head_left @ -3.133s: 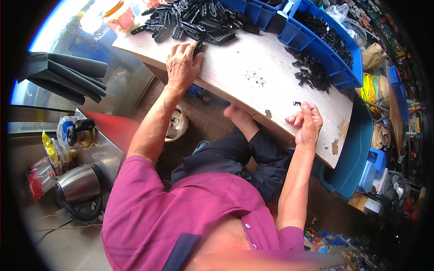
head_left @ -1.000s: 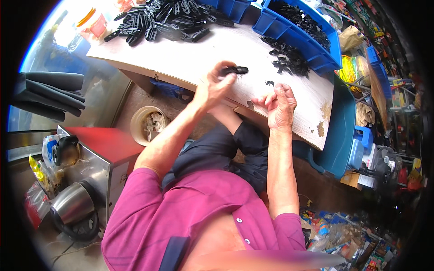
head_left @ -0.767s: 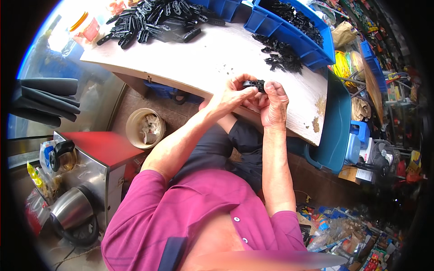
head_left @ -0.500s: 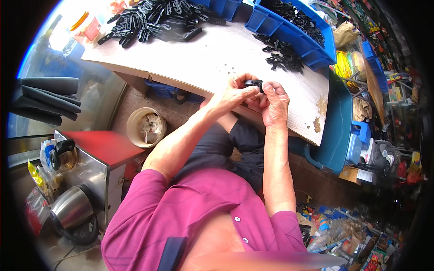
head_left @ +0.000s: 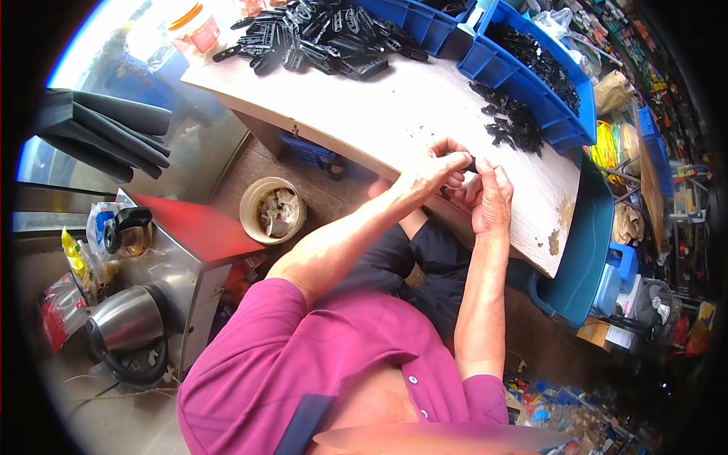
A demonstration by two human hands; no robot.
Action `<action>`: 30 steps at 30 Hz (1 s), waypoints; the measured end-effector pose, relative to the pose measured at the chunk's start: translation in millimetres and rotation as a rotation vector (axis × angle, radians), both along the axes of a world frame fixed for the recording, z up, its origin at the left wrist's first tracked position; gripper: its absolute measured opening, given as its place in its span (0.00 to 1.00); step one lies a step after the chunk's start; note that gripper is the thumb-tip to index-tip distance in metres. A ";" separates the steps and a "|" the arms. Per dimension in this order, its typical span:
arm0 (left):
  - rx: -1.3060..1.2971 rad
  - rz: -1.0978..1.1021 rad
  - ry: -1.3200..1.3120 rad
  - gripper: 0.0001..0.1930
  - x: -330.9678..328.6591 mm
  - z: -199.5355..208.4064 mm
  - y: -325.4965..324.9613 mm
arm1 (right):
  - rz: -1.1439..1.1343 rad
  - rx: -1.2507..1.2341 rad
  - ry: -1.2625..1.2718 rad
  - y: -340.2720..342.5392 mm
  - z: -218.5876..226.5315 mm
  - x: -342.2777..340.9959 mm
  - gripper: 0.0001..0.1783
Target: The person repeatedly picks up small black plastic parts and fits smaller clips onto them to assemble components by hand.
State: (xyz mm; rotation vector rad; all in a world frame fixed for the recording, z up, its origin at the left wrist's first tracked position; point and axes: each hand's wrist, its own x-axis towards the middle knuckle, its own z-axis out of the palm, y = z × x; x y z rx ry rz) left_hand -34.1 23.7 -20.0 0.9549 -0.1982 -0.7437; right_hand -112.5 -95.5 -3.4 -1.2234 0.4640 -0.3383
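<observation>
In front of me, above the table's near edge, my left hand (head_left: 442, 165) and my right hand (head_left: 491, 199) meet with bent fingers. Between their fingertips sits a small black plastic part (head_left: 472, 164); both hands grip it, and the fingers cover most of it. Beyond them, on the pale tabletop (head_left: 334, 102), lies a heap of long black plastic pieces (head_left: 326, 38) at the far left. Small black clip-like pieces (head_left: 512, 125) are scattered to the right, beside a blue bin (head_left: 569, 129) that contains more of them.
A teal tub (head_left: 580, 262) stands against the table's right end. On the left are a bucket with scraps (head_left: 249, 206), a red-topped cabinet (head_left: 197, 227) and a steel kettle (head_left: 129, 324). Another blue bin (head_left: 409, 23) sits at the far edge. Cluttered goods fill the right side.
The whole view has shifted, so the surroundings appear farther right and lower. My fingers have closed further over the black part, which shows less now.
</observation>
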 end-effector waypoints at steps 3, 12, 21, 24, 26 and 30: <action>-0.008 0.011 0.013 0.07 -1.4 1.3 4.7 | 0.035 -0.028 0.054 -1.5 -4.6 0.8 0.16; -0.024 -0.057 -0.185 0.13 -0.9 -4.8 12.8 | -0.040 -0.127 -0.069 6.7 -10.3 0.2 0.14; 1.285 0.947 -1.585 0.22 181.7 -8.7 138.1 | -0.210 0.139 -0.126 5.3 -6.4 -4.5 0.16; 1.127 0.976 -1.639 0.14 198.5 -13.4 142.9 | -0.289 0.215 -0.111 2.9 -4.7 -3.3 0.17; 1.093 0.995 -1.634 0.11 198.5 -10.7 142.3 | -0.326 0.234 -0.084 -3.0 -3.8 -4.9 0.16; 0.955 1.119 -1.655 0.12 185.4 0.5 139.9 | -0.523 0.224 0.002 -39.7 0.3 -13.7 0.15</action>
